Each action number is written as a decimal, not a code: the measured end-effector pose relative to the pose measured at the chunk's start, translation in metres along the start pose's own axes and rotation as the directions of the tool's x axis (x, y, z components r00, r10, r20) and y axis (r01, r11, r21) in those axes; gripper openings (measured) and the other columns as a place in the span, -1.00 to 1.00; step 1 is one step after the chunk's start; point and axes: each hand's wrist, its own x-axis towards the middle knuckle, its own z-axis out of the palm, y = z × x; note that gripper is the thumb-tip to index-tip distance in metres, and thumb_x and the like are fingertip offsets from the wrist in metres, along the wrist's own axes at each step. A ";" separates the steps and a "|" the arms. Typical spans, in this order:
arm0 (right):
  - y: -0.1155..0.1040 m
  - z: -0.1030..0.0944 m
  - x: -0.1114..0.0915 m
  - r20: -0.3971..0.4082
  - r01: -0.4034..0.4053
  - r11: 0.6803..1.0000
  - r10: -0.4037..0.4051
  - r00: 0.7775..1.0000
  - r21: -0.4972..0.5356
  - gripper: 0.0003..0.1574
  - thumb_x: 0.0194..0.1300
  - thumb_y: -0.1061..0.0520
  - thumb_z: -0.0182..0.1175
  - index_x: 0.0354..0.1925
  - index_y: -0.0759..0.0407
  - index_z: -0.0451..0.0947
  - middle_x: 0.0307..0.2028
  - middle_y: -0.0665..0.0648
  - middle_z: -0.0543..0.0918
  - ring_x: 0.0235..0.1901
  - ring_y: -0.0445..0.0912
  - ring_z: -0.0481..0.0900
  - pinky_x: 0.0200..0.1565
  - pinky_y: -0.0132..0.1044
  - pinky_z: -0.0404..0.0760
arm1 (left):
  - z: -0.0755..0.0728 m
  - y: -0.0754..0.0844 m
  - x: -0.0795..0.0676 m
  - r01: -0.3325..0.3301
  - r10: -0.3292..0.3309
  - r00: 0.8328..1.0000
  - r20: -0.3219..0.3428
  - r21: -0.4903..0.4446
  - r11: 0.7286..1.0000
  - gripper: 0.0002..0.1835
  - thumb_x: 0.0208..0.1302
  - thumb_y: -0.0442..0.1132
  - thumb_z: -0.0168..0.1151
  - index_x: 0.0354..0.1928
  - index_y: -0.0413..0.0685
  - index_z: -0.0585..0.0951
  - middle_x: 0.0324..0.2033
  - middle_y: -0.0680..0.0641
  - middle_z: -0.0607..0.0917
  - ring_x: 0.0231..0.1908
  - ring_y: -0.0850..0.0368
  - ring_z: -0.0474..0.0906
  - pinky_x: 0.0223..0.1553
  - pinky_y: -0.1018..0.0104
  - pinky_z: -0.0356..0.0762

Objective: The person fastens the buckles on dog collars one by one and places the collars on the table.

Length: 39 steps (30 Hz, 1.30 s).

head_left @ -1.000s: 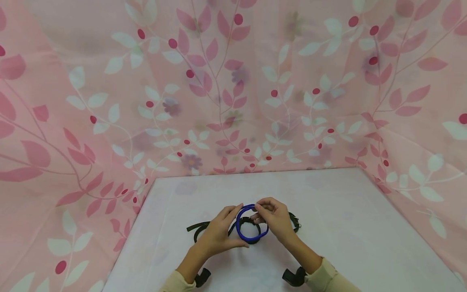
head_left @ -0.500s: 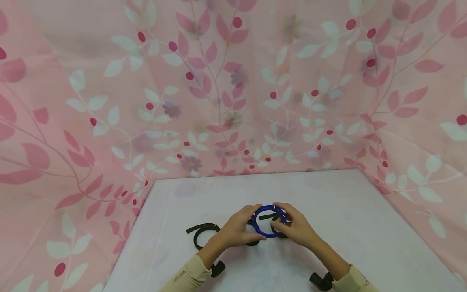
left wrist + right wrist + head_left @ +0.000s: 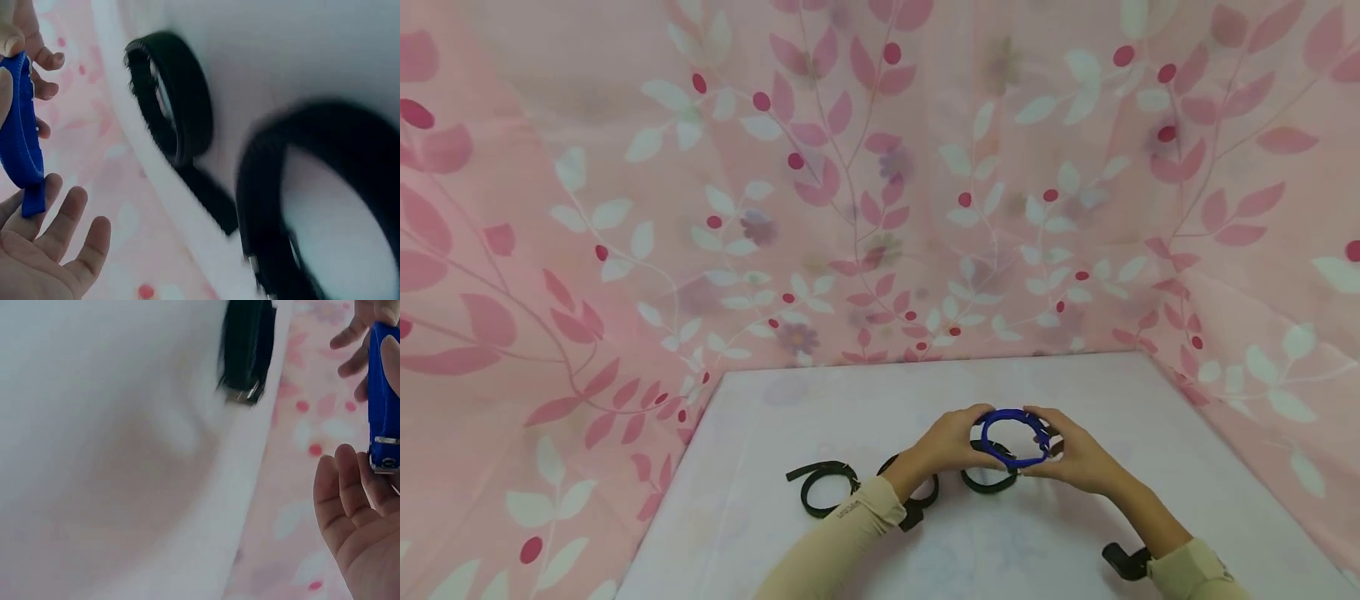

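Note:
A blue collar (image 3: 1011, 413), a strap coiled into a ring with a metal buckle, is held up above the white table. My left hand (image 3: 947, 440) pinches its left side between thumb and fingers. On the ring's right side, my right hand (image 3: 1081, 454) grips near the buckle, with some fingers spread behind. The right wrist view shows the silver buckle (image 3: 385, 464) at the lower end of the blue strap. A short blue tail (image 3: 34, 200) sticks out by the fingers in the left wrist view.
Three coiled black collars lie in a row on the table (image 3: 820, 400): one at left (image 3: 803, 498), one in the middle (image 3: 934, 493) partly hidden by my left forearm, one at right (image 3: 988, 488) below the hands. Pink floral cloth (image 3: 865, 183) surrounds the table.
Both hands have moved rightward with the blue collar, from over the middle black collar to above the right one. The black collars at left and right now show more fully.

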 end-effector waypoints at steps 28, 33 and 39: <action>0.073 0.002 0.001 0.137 -0.060 0.983 0.085 0.987 -0.172 0.11 -0.11 -0.05 0.60 0.27 0.46 0.35 0.15 0.42 0.55 0.09 0.27 0.57 0.07 0.12 0.58 | 0.068 0.011 0.047 0.226 -0.269 0.957 0.111 0.298 0.927 -0.20 -0.07 0.34 0.47 0.22 0.22 0.51 0.07 0.20 0.63 0.10 0.25 0.51 0.15 0.15 0.40; 0.071 0.001 0.004 0.160 -0.076 0.975 0.111 0.981 -0.210 0.21 -0.15 -0.10 0.61 0.31 0.45 0.30 0.18 0.45 0.49 0.11 0.29 0.54 0.12 0.16 0.54 | 0.065 0.012 0.045 0.267 -0.314 0.943 0.107 0.320 0.909 -0.03 -0.09 0.44 0.41 0.37 0.24 0.37 0.28 0.14 0.49 0.28 0.18 0.39 0.31 0.00 0.31; 0.052 -0.016 0.000 0.163 -0.173 0.963 0.208 0.964 -0.209 0.58 -0.20 -0.17 0.63 0.50 0.37 -0.09 0.41 0.57 0.06 0.31 0.47 0.22 0.20 0.41 0.31 | 0.028 0.016 0.036 0.150 -0.168 0.979 0.117 0.151 0.977 0.06 0.04 0.48 0.27 0.52 0.22 0.15 0.46 0.09 0.28 0.45 0.14 0.20 0.40 -0.01 0.25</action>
